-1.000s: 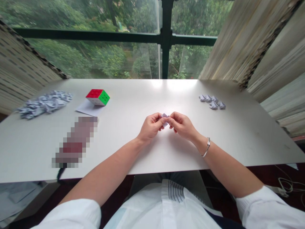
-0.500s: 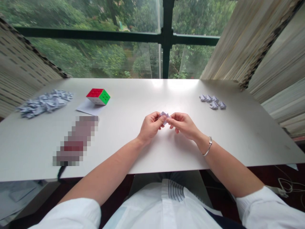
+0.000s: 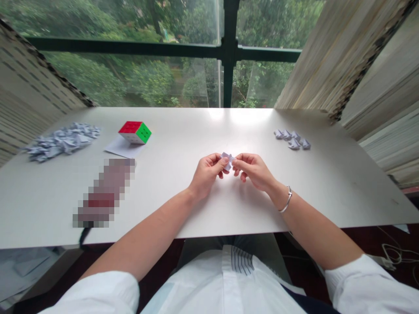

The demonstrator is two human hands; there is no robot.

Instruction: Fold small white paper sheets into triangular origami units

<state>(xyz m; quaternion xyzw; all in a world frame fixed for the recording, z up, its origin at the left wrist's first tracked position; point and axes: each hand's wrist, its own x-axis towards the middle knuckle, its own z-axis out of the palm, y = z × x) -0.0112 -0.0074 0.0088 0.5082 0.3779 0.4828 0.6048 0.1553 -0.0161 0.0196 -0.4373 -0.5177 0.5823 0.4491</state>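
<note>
A small folded paper piece (image 3: 227, 162), pale and many-cornered, is held up between both hands above the middle of the white table. My left hand (image 3: 208, 172) pinches its left side between thumb and fingers. On the other side, my right hand (image 3: 252, 169) grips the paper's right edge with thumb and forefinger, its other fingers curled below. My fingertips hide part of the folds. Several small folded paper units (image 3: 292, 138) stand grouped at the far right. At the far left lies a heaped pile of folded paper pieces (image 3: 63, 140).
A puzzle cube (image 3: 135, 132) with red, green and white faces rests on white paper sheets (image 3: 119, 148). Nearer me lies a pixelated object (image 3: 104, 192) with a black strap. The white table (image 3: 209, 218) meets a window behind; curtains (image 3: 314, 56) hang at the sides.
My right hand has shifted slightly to the right, and its fingertips sit a little farther from my left thumb. More of the folded paper shows between the hands.
</note>
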